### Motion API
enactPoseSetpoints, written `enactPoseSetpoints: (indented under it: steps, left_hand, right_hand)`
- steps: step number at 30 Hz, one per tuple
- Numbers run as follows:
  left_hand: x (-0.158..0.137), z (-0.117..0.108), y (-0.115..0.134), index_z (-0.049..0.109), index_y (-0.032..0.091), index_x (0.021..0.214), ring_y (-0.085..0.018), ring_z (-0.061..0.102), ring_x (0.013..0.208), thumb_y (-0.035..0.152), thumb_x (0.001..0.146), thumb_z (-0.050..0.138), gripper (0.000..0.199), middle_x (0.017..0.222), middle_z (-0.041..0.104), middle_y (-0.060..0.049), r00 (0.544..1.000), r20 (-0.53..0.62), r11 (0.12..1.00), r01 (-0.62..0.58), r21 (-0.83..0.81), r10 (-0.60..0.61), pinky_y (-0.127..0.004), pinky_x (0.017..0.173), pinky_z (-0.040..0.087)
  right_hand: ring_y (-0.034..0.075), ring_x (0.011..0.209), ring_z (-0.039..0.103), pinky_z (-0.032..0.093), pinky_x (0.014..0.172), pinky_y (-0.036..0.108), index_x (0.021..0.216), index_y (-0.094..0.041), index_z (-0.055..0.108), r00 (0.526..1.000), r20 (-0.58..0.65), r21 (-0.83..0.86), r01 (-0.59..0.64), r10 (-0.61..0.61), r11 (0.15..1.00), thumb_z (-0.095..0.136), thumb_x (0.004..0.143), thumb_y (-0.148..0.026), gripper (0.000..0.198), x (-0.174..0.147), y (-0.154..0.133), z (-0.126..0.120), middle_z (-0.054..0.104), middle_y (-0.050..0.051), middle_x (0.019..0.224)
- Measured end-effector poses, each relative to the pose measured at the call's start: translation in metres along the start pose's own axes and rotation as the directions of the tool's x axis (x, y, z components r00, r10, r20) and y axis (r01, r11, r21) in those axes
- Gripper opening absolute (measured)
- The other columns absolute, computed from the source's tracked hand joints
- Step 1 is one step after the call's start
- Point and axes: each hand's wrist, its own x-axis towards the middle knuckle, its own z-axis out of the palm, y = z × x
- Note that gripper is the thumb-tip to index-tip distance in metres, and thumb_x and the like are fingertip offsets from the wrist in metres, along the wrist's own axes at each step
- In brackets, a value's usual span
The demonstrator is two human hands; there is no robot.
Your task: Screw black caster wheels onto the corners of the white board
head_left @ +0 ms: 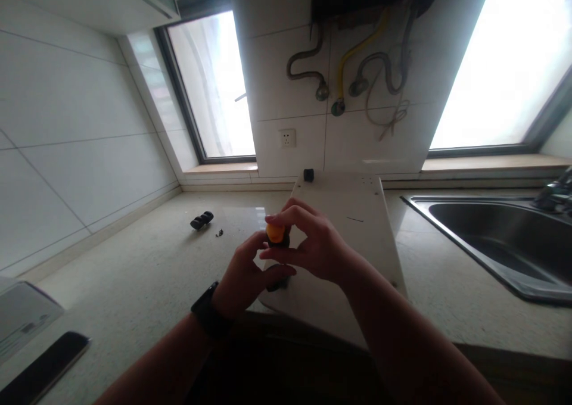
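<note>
My right hand (308,241) grips an orange-and-black screwdriver (276,233) by its handle, seen nearly from the end. Its shaft and tip are hidden. Close below, my left hand (250,268) is curled around the area under the handle, index finger against it and thumb reaching across. What the left fingertips press on is hidden. A black foot-like piece (277,283) shows under the left thumb, at the near left corner of a white panel (357,262). A similar black piece (308,175) stands at the panel's far left corner.
Left on the countertop (147,280) lie a ridged black part (202,220) and several small dark screws (219,233). A thin dark strip (355,219) rests on the panel. A phone (49,369) lies near left, beside a pale box (27,315). The steel sink (491,244) is at right.
</note>
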Motion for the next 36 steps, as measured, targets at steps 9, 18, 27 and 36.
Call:
enactPoseSetpoints:
  steps: [9, 18, 27, 36]
  left_hand:
    - [0.002, -0.001, 0.002, 0.071, 0.02, 0.109, -0.024, 0.069, 0.098, 0.031, 0.096, 0.065, 0.018, 0.108, 0.074, -0.008, 0.999, 0.048, 0.998, -0.007, 0.068, 0.003, -0.039, 0.086, 0.057]
    - [0.008, -0.016, -0.008, 0.068, 0.023, 0.121, -0.025, 0.068, 0.109, 0.031, 0.098, 0.061, 0.025, 0.115, 0.074, -0.006, 0.977, 0.214, 1.0, -0.011, 0.005, 0.01, -0.041, 0.094, 0.057]
    - [0.004, -0.005, -0.003, 0.067, 0.022, 0.117, -0.026, 0.068, 0.108, 0.033, 0.079, 0.084, 0.043, 0.12, 0.072, -0.008, 0.999, 0.028, 0.998, -0.045, 0.049, 0.044, -0.043, 0.094, 0.056]
    - [-0.002, 0.006, -0.001, 0.075, 0.02, 0.105, -0.023, 0.071, 0.095, 0.03, 0.09, 0.072, 0.018, 0.106, 0.076, -0.007, 0.998, -0.035, 0.999, 0.051, 0.004, -0.051, -0.036, 0.083, 0.057]
  right_hand:
    - [0.019, 0.099, 0.064, 0.055, 0.083, 0.037, 0.126, -0.021, 0.059, 0.999, 0.029, -0.007, -0.021, 0.021, 1.0, 0.066, 0.088, -0.02, 0.038, 0.001, -0.011, -0.007, 0.065, 0.008, 0.114]
    - [0.018, 0.117, 0.065, 0.056, 0.099, 0.04, 0.14, -0.023, 0.054, 0.946, 0.262, 0.29, -0.267, 0.192, 0.919, 0.057, 0.095, -0.011, 0.047, 0.001, -0.006, -0.015, 0.067, 0.01, 0.129]
    - [0.017, 0.104, 0.067, 0.058, 0.089, 0.037, 0.125, -0.02, 0.056, 0.965, 0.166, 0.139, -0.226, 0.202, 0.964, 0.068, 0.09, -0.015, 0.037, 0.001, -0.014, -0.012, 0.068, 0.008, 0.114]
    - [0.019, 0.102, 0.063, 0.056, 0.086, 0.037, 0.119, -0.021, 0.054, 0.964, 0.117, 0.005, -0.239, 0.237, 0.971, 0.073, 0.086, -0.025, 0.038, 0.0, -0.021, -0.007, 0.064, 0.009, 0.115]
